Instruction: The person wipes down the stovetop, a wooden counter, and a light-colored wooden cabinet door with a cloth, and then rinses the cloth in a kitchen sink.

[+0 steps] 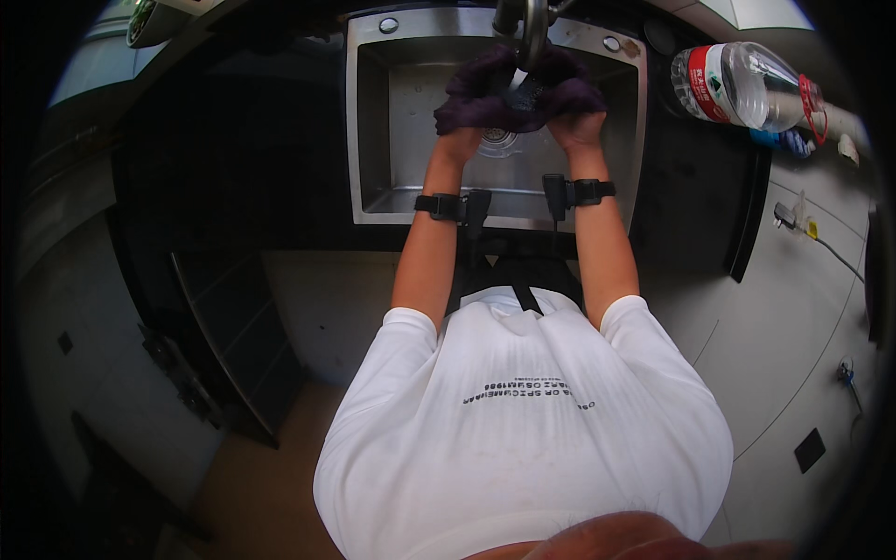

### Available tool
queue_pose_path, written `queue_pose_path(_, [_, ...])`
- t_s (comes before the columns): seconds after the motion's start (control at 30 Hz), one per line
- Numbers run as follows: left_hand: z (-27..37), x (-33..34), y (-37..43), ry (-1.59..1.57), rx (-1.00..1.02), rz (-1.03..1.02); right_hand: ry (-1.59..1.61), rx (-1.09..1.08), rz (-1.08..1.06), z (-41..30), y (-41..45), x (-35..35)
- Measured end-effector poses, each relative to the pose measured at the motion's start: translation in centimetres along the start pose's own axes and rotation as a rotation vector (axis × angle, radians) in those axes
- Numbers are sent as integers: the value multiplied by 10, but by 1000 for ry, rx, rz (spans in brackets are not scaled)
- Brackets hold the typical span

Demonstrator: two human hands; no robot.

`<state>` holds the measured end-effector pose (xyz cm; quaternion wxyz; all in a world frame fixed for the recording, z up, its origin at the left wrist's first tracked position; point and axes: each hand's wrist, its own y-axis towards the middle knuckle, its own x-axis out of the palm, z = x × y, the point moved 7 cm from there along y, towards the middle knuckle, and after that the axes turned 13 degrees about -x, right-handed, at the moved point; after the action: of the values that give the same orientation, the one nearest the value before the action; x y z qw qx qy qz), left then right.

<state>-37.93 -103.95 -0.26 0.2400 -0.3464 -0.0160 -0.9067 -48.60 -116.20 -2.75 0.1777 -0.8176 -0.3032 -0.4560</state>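
A dark purple cloth (483,112) is spread between my two hands under the faucet (535,35). Water runs from the spout into the sagging middle of the cloth. My left hand (462,142) grips its left side, the fingers hidden beneath the fabric. On the other side my right hand (579,129) holds the cloth, its fingers mostly covered too. Both hands are above the stainless steel sink (406,154), over the drain strainer (498,140). Water drops and a wet patch show on the basin floor.
Dark countertop (245,168) surrounds the sink. A large clear plastic bottle with a red handle (742,87) lies on the right, beside a blue package (777,140). A plug with a cable (791,217) is at the right wall. Top left is a pot (150,21).
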Motion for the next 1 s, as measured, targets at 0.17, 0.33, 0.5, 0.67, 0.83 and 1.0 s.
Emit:
queue_pose_path(0.17, [-4, -6, 0, -65, -43, 27, -24, -17, 9, 0, 6, 18])
queue_pose_path(0.33, [-8, -5, 4, -112, 4, 49, -123, -57, -95, -1, 10, 10])
queue_pose_path(0.5, [2, 4, 3, -139, 70, 36, -115, -137, -96, -5, 9, 24])
queue_pose_path(0.67, [3, 7, -2, 174, 146, 80, -125, -202, -48, -9, 8, 37])
queue_pose_path(0.83, [4, 18, 1, 25, 85, 78, -161, -273, -65, -11, 7, 38])
queue_pose_path(1.0, [1, 15, 5, -29, 133, 72, -131, -267, -27, -10, 4, 45])
